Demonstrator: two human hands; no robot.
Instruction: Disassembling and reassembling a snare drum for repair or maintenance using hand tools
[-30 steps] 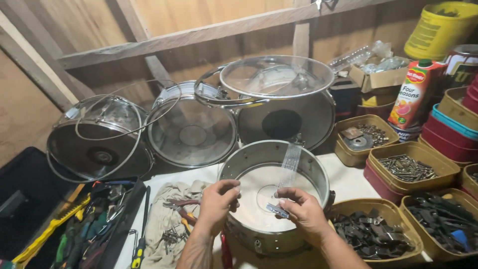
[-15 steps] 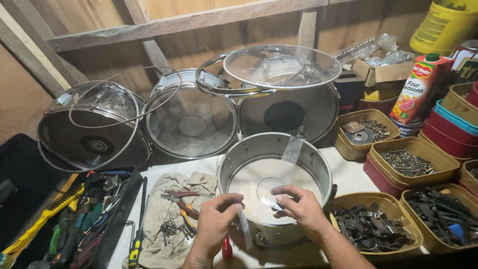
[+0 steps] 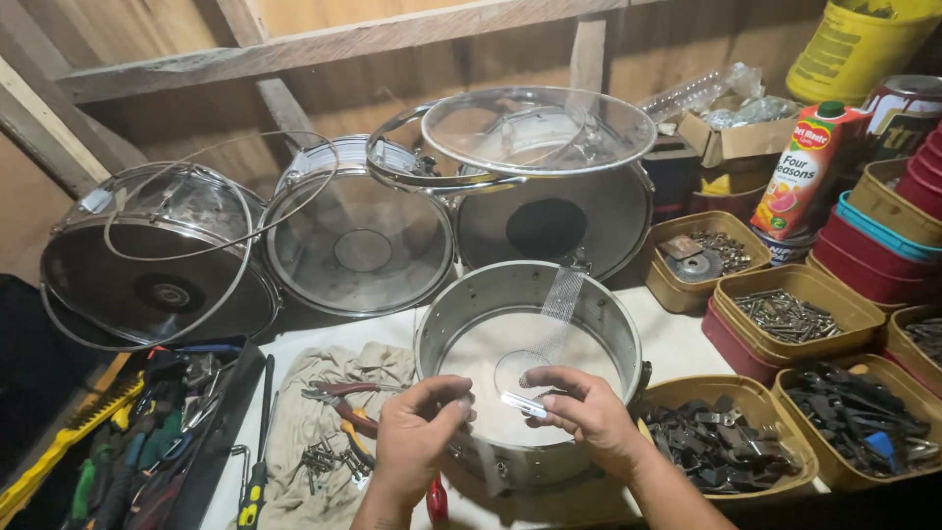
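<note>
A shiny metal drum shell stands open-side up on the white table, with a strip of snare wires hanging down its far inner wall. My right hand reaches over the near rim and pinches a small flat metal piece inside the shell. My left hand rests on the near left rim, its fingertips closed on something small and silvery that I cannot make out.
Several drum shells and clear heads lean against the wooden back wall. Tubs of metal hardware crowd the right side. A cloth with pliers and screws lies on the left, beside a black tray of tools. A juice carton stands at the back right.
My left hand has moved from the shell's outer front up to the near rim. My right hand has stayed inside the shell, holding the small metal piece.
</note>
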